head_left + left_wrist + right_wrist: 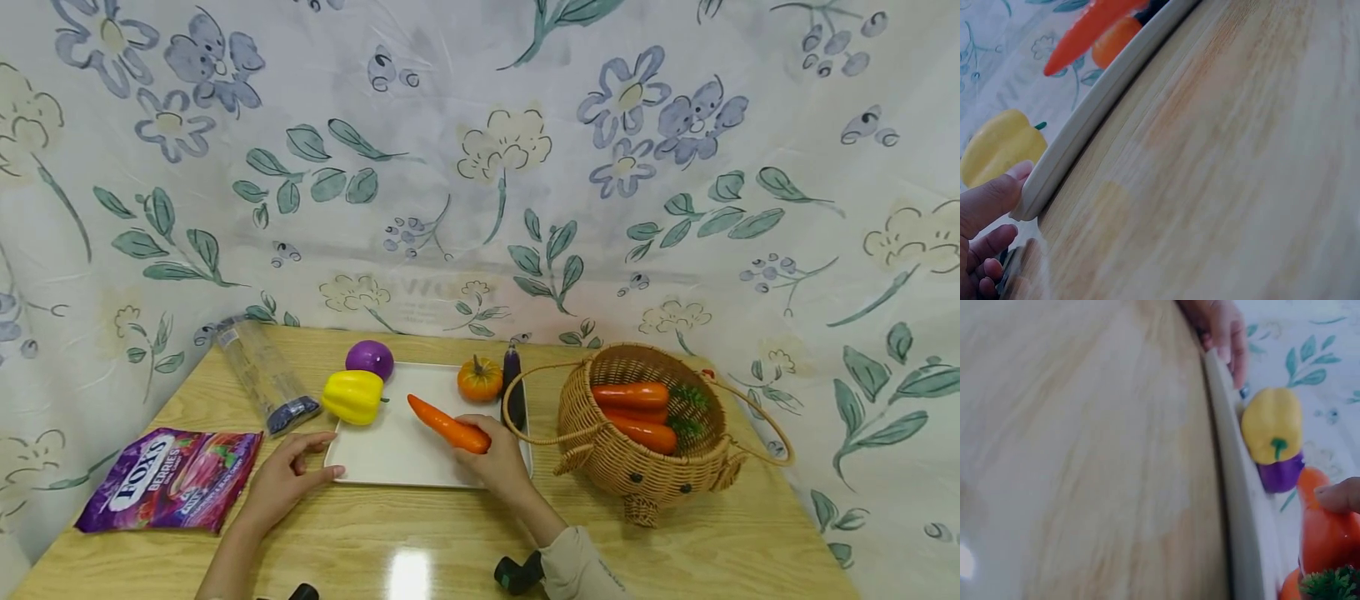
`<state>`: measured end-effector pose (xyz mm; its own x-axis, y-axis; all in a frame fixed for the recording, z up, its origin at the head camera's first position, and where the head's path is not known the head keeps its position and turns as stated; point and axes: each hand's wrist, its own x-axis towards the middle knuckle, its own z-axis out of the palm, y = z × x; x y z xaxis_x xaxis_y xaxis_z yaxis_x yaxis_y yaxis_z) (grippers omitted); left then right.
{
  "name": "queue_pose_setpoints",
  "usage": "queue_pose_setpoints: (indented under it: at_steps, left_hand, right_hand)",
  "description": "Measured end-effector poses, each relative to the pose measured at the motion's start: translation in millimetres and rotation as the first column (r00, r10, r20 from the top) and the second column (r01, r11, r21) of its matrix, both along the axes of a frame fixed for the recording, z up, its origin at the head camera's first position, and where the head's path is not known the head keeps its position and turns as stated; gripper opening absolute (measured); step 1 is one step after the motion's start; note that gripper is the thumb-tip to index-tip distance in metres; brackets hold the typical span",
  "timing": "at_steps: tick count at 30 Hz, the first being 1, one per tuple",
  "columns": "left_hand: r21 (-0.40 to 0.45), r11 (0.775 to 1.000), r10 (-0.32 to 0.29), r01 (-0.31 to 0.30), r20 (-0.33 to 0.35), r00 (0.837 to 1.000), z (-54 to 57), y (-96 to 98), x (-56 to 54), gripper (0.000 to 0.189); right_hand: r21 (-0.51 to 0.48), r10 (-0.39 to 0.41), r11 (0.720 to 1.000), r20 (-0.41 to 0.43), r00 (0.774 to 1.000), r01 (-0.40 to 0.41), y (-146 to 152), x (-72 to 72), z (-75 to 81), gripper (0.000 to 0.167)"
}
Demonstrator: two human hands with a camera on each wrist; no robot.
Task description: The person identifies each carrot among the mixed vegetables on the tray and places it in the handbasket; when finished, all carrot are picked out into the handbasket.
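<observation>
My right hand (pixel 491 458) grips an orange carrot (pixel 442 423) near its thick end, over the white tray (pixel 405 475); the tip points up and left. Green leafy tops (pixel 1330 584) show at the carrot's thick end in the right wrist view. At the tray's near left corner, my left hand (pixel 288 479) touches the rim with thumb and index finger, the other fingers loosely bent. A yellow bell pepper (pixel 352 397) lies over the tray's left side, close to a round purple vegetable (pixel 370 360). Toward the back right are a small pumpkin (pixel 480 379) and a dark eggplant (pixel 513 387).
A wicker basket (pixel 600 450) with looped handles stands at the right, with several carrots (pixel 637 417) inside. On the left lie a purple Fox's Berries candy bag (pixel 172 479) and a clear plastic package (pixel 262 371). A floral cloth (pixel 480 167) hangs behind the wooden table (pixel 360 542).
</observation>
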<state>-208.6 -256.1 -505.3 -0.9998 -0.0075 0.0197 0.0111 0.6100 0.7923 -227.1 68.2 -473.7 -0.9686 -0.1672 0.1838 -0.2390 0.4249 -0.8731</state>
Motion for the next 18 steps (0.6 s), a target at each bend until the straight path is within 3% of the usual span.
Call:
queue_pose_setpoints:
  at_steps: [5,18]
  left_hand:
    - [-0.001,1.0,0.004,-0.004,0.005,1.0,0.1,0.3,0.2,0.056]
    - [-0.001,1.0,-0.004,0.004,-0.001,1.0,1.7,1.1,-0.1,0.055]
  right_hand:
    - [-0.058,0.053,0.997,0.075,0.996,-0.049,0.2,3.9,11.1,0.041]
    - [-0.053,0.165,0.985,0.036,0.986,-0.163,12.3,11.7,47.4,0.04]
